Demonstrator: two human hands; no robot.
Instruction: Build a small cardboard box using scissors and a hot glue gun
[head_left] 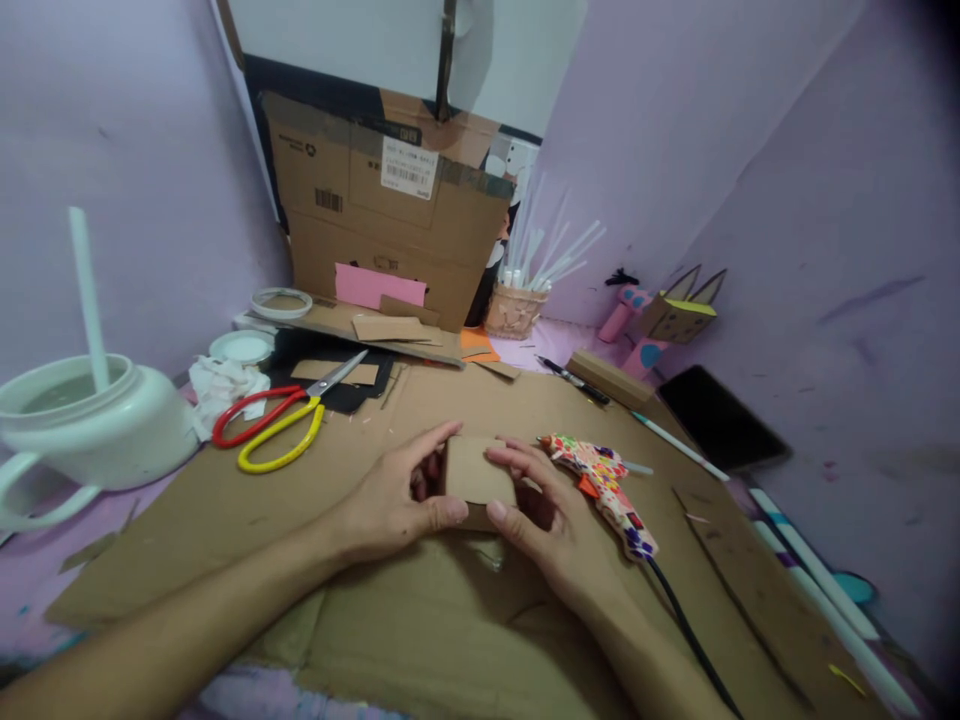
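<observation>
Between my two hands is a small cardboard box [480,470] with rounded top corners, just above or on the cardboard sheet [405,620]. My left hand [409,490] grips its left side, thumb at the front edge and fingers curled behind. On the opposite side, my right hand [544,505] has its thumb at the front and its fingertips on the top and right edge. A patterned hot glue gun [604,480] with an orange trigger lies just right of my right hand. Scissors [296,415] with one red and one yellow handle rest beyond my left hand.
A white teapot-shaped pot [127,430] with a stick in it stands at left. Behind are a large cardboard box [375,220], cardboard scraps [390,328] and a cup of glue sticks [517,310]. A phone [720,415], a pen [574,380] and the glue gun's cord [686,620] lie at right.
</observation>
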